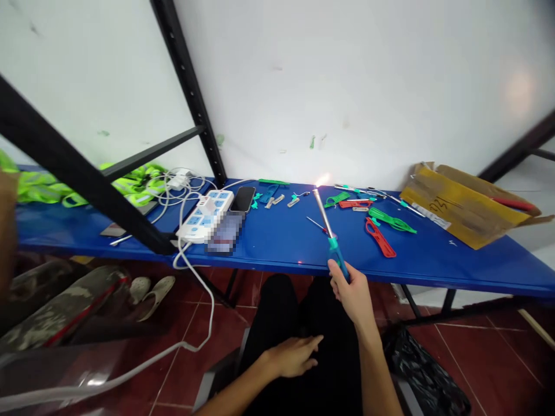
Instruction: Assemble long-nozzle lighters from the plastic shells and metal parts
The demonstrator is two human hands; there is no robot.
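My right hand (352, 292) is wrapped round the blue handle of a long-nosed lighter (333, 241), its metal tube pointing up and away from me. A small orange flame (321, 179) burns at the tip. Empty and with fingers stretched out, my left hand (295, 356) rests on my lap. Beyond the lighter, loose lighter parts lie on the blue table (277, 245): a red handle shell (381, 238), a green handle shell (392, 221), a blue shell (269, 193) and several metal tubes. A thin rod (316, 224) lies just left of the lighter.
A cardboard box with yellow tape (466, 205) stands at the right. To the left are a white power strip (207, 216), a phone (243, 199), a blurred-out device (224, 233), tangled white cables and neon-yellow vests (41, 186). A black metal post (87, 156) crosses the left side.
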